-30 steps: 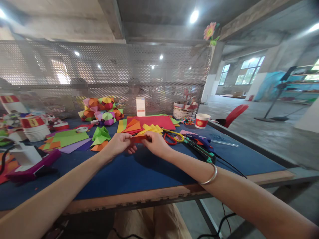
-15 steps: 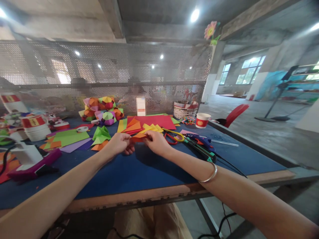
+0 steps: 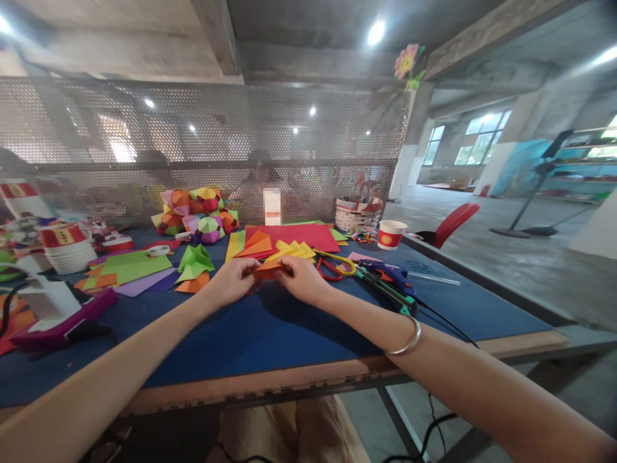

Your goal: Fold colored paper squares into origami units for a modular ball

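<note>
Both of my hands meet over the blue table top [image 3: 299,334]. My left hand [image 3: 234,281] and my right hand [image 3: 301,278] are closed, pinching a small folded piece of red-orange paper [image 3: 268,268] between their fingertips, just above the table. A silver bangle [image 3: 407,341] sits on my right forearm. Right behind the hands lie yellow folded pieces [image 3: 295,249] on a red sheet [image 3: 299,235].
Scissors [image 3: 335,263] and a glue gun [image 3: 390,280] with its cord lie right of my hands. Folded green paper [image 3: 195,258], flat coloured sheets [image 3: 132,267], paper balls [image 3: 195,209], stacked cups [image 3: 67,247], a red paper cup [image 3: 391,233] and a basket [image 3: 359,212] stand farther back before a perforated metal screen [image 3: 202,145].
The two hands have drawn a little closer together around the paper, and its orange face now shows more between the fingers. Nothing else on the table has moved.
</note>
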{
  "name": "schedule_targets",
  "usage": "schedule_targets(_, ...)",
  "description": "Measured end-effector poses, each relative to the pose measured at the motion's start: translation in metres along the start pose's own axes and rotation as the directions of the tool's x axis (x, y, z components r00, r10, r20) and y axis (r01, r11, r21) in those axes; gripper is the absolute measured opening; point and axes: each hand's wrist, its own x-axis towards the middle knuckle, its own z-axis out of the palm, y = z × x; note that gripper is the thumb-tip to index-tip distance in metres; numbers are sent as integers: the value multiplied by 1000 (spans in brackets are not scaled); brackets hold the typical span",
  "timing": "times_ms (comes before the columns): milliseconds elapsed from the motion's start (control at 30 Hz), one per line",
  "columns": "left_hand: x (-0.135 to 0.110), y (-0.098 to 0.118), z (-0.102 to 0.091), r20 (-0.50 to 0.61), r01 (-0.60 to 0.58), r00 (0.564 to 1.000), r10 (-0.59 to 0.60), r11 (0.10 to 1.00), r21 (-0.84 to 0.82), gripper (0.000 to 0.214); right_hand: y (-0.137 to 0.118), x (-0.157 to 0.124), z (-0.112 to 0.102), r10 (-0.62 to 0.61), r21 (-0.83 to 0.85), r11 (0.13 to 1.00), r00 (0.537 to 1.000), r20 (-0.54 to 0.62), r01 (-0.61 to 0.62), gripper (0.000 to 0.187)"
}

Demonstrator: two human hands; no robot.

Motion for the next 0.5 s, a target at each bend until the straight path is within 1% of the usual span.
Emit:
schedule_targets(100,-2,0,4,37,-27,999,25,997,70,14,-2,-3,3,-45,5,999,997,55,45,9)
schedule_targets(233,-5,0,5,7,-98,995,99,972,216,16,-5,-5,5,-58,47,997,994,93,54,10)
schedule_targets(300,-5,0,6,-1,-110,993,114,959,259,14,-5,-5,5,-56,47,998,994,96,52,9)
schedule_targets(400,-6,2,6,-18,-100,994,108,961,257,11,-5,-5,4,-58,26,998,993,100,56,13)
schedule_targets(500,-8,3,6,-43,-112,992,122,976,186,11,-7,-5,5,-46,14,999,994,99,44,16)
